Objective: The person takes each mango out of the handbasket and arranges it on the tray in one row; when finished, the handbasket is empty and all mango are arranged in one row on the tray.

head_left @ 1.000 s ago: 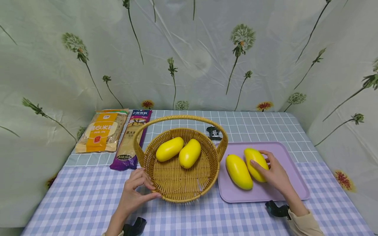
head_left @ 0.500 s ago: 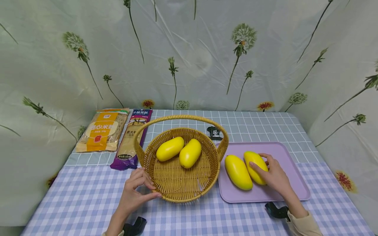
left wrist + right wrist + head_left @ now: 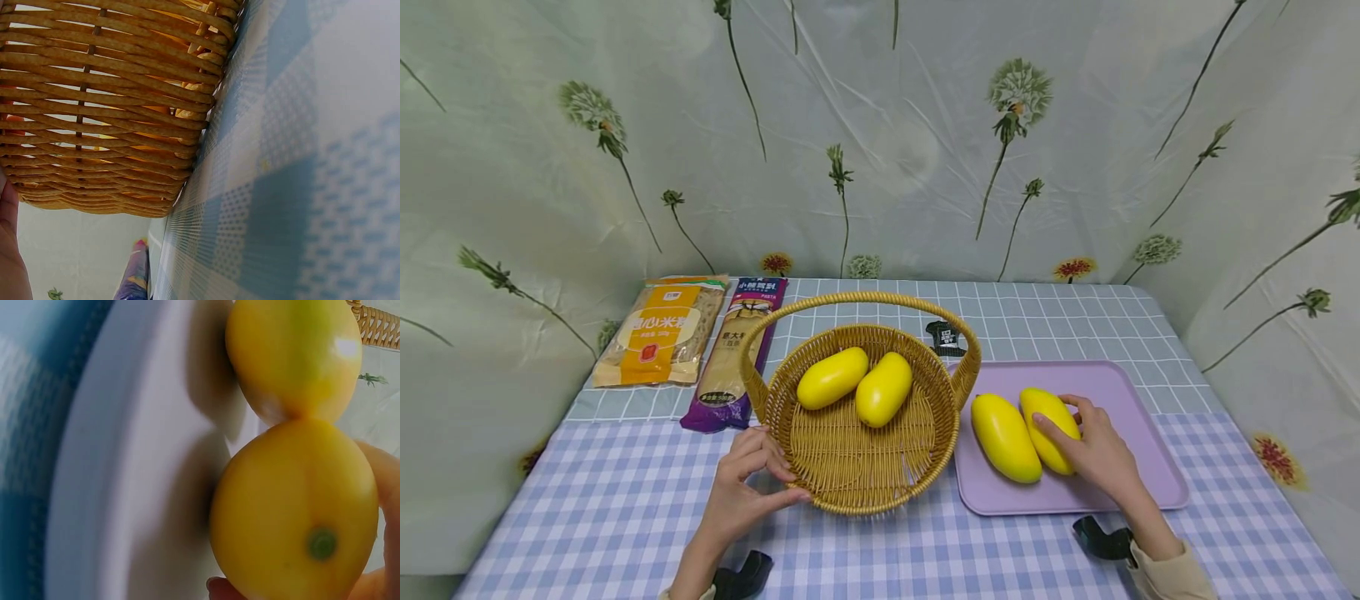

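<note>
Right hand (image 3: 1096, 446) grips rightmost yellow fruit (image 3: 1054, 409), long axis near-to-far, basket (image 3: 865, 462) to its left; left hand (image 3: 747, 473) holds basket edge.

Open space for a hand lies in front of two mangoes (image 3: 883, 390) in the basket (image 3: 867, 471), its handle (image 3: 860, 297) arching from side to side. On the tray (image 3: 1142, 454), the left mango (image 3: 1006, 439) touches the right mango (image 3: 290, 509), blocking passage between; room runs along the far right.
</note>
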A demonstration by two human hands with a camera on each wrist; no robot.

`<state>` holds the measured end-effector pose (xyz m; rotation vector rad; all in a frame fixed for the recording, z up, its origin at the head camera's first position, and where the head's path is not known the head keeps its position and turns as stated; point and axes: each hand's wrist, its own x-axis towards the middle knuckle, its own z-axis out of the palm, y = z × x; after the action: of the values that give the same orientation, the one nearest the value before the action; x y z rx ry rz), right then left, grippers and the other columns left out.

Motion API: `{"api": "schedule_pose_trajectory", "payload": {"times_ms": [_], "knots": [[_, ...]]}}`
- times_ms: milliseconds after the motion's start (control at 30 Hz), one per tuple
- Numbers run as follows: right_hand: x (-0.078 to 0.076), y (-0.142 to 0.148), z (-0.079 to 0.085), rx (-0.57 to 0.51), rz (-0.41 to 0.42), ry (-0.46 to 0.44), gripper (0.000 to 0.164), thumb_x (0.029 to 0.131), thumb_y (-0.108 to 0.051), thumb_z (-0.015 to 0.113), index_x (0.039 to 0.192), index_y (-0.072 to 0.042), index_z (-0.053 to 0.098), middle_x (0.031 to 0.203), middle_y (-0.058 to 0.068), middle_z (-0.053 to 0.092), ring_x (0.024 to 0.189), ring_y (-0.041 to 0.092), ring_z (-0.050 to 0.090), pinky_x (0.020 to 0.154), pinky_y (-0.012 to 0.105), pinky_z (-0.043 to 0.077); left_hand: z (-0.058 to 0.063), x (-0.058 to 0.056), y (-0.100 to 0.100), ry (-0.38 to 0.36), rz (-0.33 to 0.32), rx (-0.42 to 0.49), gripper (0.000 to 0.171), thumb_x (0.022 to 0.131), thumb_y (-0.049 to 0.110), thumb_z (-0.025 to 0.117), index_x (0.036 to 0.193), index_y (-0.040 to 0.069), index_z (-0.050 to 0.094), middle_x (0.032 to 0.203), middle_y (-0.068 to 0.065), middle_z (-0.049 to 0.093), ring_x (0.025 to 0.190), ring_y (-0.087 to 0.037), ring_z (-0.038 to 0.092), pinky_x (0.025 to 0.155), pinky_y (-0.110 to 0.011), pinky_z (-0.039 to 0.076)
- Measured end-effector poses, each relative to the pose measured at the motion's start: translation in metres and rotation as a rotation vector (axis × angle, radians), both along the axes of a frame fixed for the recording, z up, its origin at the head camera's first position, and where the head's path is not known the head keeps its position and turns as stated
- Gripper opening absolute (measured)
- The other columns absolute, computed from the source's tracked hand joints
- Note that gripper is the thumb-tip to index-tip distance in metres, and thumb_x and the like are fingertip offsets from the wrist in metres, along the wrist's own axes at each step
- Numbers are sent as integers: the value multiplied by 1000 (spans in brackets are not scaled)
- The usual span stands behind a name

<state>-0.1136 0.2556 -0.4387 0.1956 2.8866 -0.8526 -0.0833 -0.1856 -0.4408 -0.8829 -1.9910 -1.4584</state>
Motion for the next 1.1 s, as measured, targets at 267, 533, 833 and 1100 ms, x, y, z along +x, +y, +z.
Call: {"api": "schedule_pose_trajectory", "payload": {"times_ms": [267, 533, 833, 1100], "knots": [[5, 1, 7, 71, -29, 117, 78, 90, -60, 50, 136, 2, 40, 110, 23, 48, 87, 32, 51, 59, 37, 43, 3, 1, 1, 2, -8, 8, 28, 63, 23, 88, 68, 8, 65, 71, 0, 57, 76, -16, 50, 102, -33, 33], [10, -17, 17, 65, -22, 466, 45, 89, -38, 65, 118, -4, 60, 100, 14, 55, 82, 29, 51, 56, 37, 44, 4, 1, 1, 1, -8, 9, 27, 63, 23, 88, 68, 8, 65, 71, 0, 57, 75, -16, 50, 102, -32, 33], [13, -52, 38, -57, 171, 657, 21, 82, -16, 74, 101, -8, 69, 86, 0, 63, 68, 13, 57, 53, 29, 53, 3, 2, 1, -28, -5, 3, 28, 61, 20, 89, 67, 7, 65, 71, 0, 56, 76, -16, 50, 102, -31, 33], [13, -88, 51, -209, 423, 728, 20, 78, -7, 76, 97, -10, 69, 89, -7, 66, 72, 7, 61, 52, 24, 54, 5, 2, 2, -24, -2, -2, 27, 62, 20, 88, 67, 8, 65, 71, 0, 56, 75, -16, 50, 102, -31, 33]]}}
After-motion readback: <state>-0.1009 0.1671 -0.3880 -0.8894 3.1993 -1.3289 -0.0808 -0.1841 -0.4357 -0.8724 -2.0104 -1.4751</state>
